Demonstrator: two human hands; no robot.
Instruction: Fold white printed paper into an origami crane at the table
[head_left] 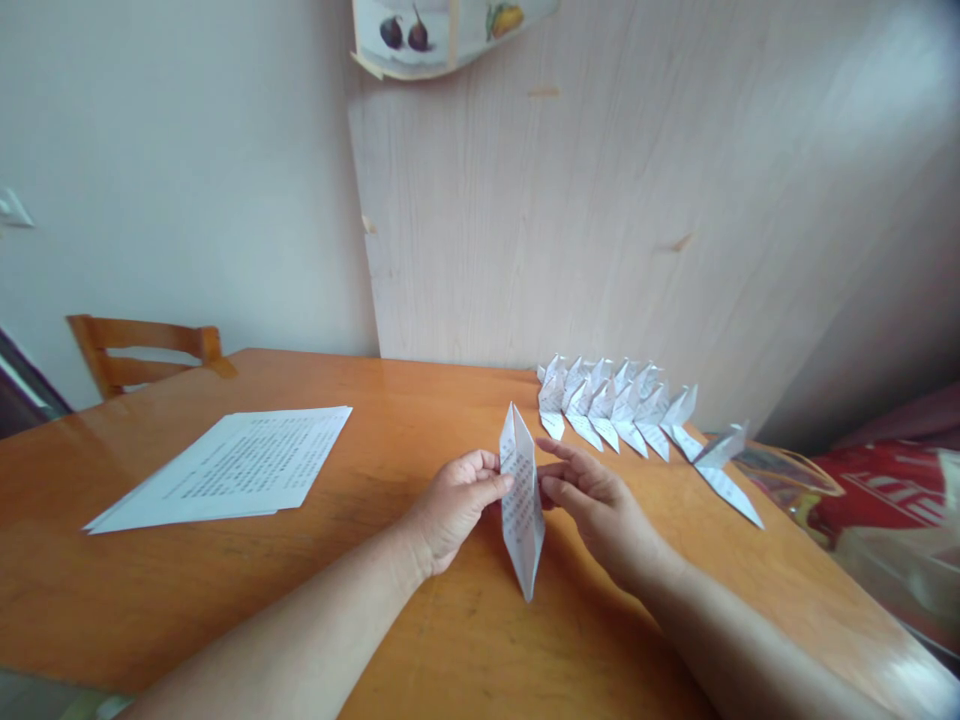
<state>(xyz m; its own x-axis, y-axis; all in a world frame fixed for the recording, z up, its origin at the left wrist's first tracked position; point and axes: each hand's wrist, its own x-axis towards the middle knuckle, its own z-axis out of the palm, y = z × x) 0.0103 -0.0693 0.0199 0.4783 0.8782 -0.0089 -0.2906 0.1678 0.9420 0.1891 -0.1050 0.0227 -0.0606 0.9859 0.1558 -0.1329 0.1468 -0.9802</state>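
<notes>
A folded sheet of printed paper (520,505), long and pointed at both ends, stands upright between my hands above the table. My left hand (461,500) pinches its left side, with the thumb on the near face. On the opposite edge my right hand (589,500) grips the paper between thumb and fingers, its index finger stretched out near the upper part. The fingertips behind the paper are partly hidden. Beyond my right hand, several folded paper figures (600,400) made of printed sheets stand in rows, with a single one (726,470) apart at the right.
A stack of printed sheets (255,465) lies on the left of the orange wooden table (420,400). A wooden chair (150,340) stands past the far left corner. Red and clear plastic bags (885,500) sit beyond the right edge. A wood-grain panel (600,220) rises behind.
</notes>
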